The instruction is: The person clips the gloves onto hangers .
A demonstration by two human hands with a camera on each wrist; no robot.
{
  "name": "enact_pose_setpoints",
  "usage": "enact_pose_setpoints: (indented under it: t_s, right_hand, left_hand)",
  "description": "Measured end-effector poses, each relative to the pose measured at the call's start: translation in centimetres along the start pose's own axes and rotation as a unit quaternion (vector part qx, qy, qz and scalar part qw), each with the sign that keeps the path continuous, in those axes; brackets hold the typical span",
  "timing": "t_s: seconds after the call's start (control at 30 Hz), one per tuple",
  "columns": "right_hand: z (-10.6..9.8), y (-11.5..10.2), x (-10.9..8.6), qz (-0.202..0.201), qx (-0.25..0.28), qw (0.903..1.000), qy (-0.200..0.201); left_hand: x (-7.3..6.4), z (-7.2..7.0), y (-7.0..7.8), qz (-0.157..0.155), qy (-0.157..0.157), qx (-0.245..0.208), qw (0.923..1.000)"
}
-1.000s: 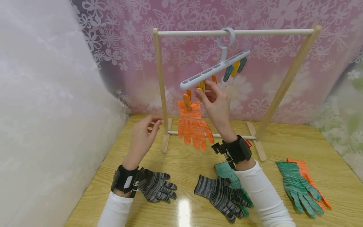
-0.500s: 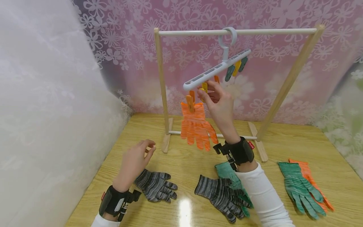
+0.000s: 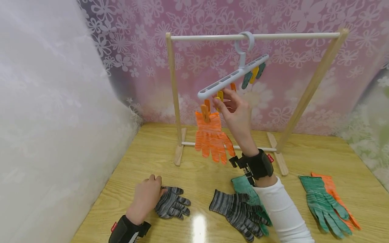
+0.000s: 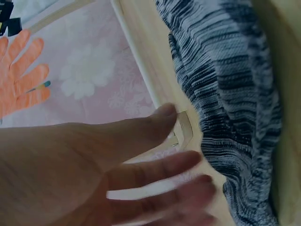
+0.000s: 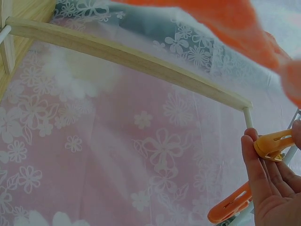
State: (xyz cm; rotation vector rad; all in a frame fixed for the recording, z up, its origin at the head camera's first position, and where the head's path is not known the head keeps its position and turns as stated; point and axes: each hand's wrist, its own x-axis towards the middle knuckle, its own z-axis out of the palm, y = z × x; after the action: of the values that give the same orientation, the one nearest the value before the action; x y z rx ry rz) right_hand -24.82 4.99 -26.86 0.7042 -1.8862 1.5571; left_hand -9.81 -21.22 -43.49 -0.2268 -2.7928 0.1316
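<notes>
My right hand (image 3: 238, 116) pinches a yellow clothespin (image 5: 272, 143) under the near end of a pale grey hanger (image 3: 226, 80). An orange knit glove (image 3: 209, 135) hangs fingers down from an orange clothespin (image 3: 205, 114) beside that hand. Low at the left, my left hand (image 3: 145, 199) is over the cuff end of a black-and-grey striped glove (image 3: 174, 203) lying on the table. In the left wrist view its thumb and fingers are apart, with the striped glove (image 4: 230, 89) close beyond the fingertips.
The hanger hooks over the white rail (image 3: 206, 37) of a wooden stand (image 3: 172, 74). Further clothespins (image 3: 253, 75) hang at its far end. Another striped glove (image 3: 231, 206) overlaps a green glove (image 3: 243, 185). At right, a green glove (image 3: 319, 199) lies on an orange one (image 3: 329, 182).
My left hand has come down and back from beside the stand to the striped glove at left. The right hand stays at the yellow clothespin.
</notes>
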Motion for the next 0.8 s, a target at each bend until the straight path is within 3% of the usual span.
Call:
enact_pose_setpoints:
  t_s: [0.17, 0.27, 0.6, 0.8]
  right_hand:
    - [0.0, 0.0, -0.1, 0.005, -0.008, 1.0, 0.003]
    - [-0.1, 0.1, -0.2, 0.004, -0.009, 0.9999, 0.003]
    - [-0.1, 0.1, 0.1, -0.008, -0.005, 0.9999, 0.008]
    - [-0.2, 0.1, -0.2, 0.009, -0.002, 0.9999, 0.003]
  left_hand:
    - [-0.1, -0.1, 0.6, -0.02, -0.11, -0.005, 0.9937]
    - [0.1, 0.0, 0.8, -0.019, -0.149, -0.012, 0.9885]
    - [1.0, 0.8, 0.2, -0.006, -0.12, -0.034, 0.9922]
    - [1.6, 1.2, -0.6, 0.009, -0.138, -0.071, 0.9879]
